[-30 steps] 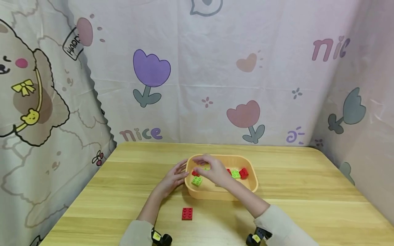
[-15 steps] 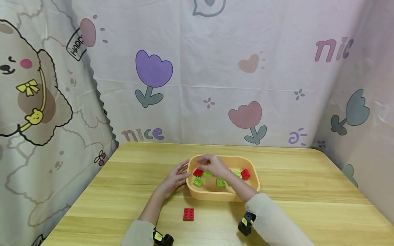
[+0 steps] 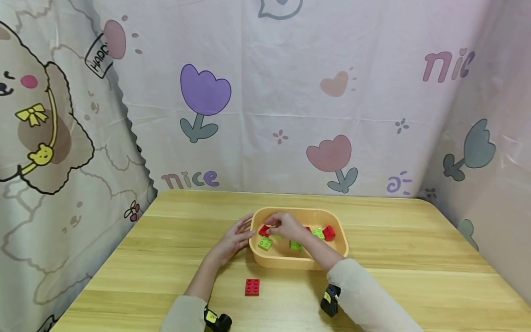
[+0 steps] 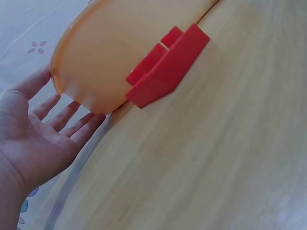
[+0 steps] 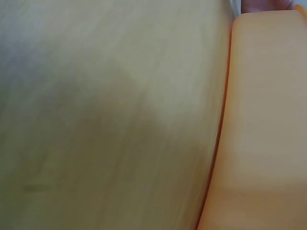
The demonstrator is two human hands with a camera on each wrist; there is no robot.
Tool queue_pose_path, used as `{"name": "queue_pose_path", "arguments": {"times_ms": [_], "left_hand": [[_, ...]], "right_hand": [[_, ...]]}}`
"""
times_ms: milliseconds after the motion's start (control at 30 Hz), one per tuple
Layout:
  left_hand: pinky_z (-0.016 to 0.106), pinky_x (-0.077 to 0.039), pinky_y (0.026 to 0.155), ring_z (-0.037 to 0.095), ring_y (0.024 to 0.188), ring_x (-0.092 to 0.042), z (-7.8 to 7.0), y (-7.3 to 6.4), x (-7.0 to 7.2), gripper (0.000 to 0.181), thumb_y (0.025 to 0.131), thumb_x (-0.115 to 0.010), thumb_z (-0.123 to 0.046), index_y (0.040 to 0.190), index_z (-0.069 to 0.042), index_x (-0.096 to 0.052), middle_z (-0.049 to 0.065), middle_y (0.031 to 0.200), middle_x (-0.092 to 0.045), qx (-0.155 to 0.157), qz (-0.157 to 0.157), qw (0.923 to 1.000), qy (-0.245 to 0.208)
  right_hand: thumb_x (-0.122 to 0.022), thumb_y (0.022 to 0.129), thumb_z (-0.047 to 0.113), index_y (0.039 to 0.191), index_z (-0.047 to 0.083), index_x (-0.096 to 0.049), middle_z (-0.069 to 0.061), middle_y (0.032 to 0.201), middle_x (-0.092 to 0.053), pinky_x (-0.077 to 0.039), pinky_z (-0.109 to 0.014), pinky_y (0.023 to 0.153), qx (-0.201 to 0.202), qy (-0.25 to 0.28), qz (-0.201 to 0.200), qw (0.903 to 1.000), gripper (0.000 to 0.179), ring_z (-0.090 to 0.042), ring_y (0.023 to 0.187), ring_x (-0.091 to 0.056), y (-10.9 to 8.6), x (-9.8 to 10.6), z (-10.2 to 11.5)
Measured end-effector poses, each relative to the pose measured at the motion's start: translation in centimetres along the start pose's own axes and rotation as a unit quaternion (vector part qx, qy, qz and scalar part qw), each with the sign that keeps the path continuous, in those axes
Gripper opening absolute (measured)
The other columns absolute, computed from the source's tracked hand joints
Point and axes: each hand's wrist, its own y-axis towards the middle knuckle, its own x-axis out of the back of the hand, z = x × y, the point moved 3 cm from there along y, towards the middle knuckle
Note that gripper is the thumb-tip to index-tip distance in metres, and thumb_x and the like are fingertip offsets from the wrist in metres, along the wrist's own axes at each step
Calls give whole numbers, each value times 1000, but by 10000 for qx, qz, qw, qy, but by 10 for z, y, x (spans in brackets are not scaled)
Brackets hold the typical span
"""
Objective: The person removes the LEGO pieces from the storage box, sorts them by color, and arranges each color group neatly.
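An orange-yellow tray [image 3: 286, 263] holds several red and green toy building bricks. My left hand [image 3: 233, 240] rests with spread fingers against the tray's left end; in the left wrist view its fingertips touch the tray wall [image 4: 115, 52]. Reaching inside, my right hand [image 3: 288, 228] has its thumb and fingers at a red brick [image 3: 263, 230] on the tray's left side. Whether they pinch it is not clear. A green brick [image 3: 265, 243] lies just in front of that one. The right wrist view shows the tray's outer wall [image 5: 268, 110], not the right hand's fingers.
On the wooden table [image 3: 186, 258], a single red brick [image 3: 252, 287] lies in front of the tray. Farther right in the tray are another green brick [image 3: 296, 245] and a red brick [image 3: 329, 233]. A printed cloth [image 3: 265, 92] hangs behind the table.
My right hand has shifted over the tray's left part and come down to the red brick there, uncovering a green brick near the middle. The left hand stays at the tray's end.
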Motion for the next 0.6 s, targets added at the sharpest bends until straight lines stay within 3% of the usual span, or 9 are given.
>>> {"name": "queue_pose_path", "arguments": {"times_ms": [600], "left_hand": [[38, -39, 96, 35, 127, -32, -1, -1, 0, 63, 91, -54, -6, 146, -9, -21, 20, 148, -17, 10, -15, 10000, -54]], "right_hand": [[-70, 81, 8, 98, 5, -70, -1, 90, -65, -47, -26, 74, -10, -585, 105, 9982, 18, -14, 83, -58, 0, -6, -6]]}}
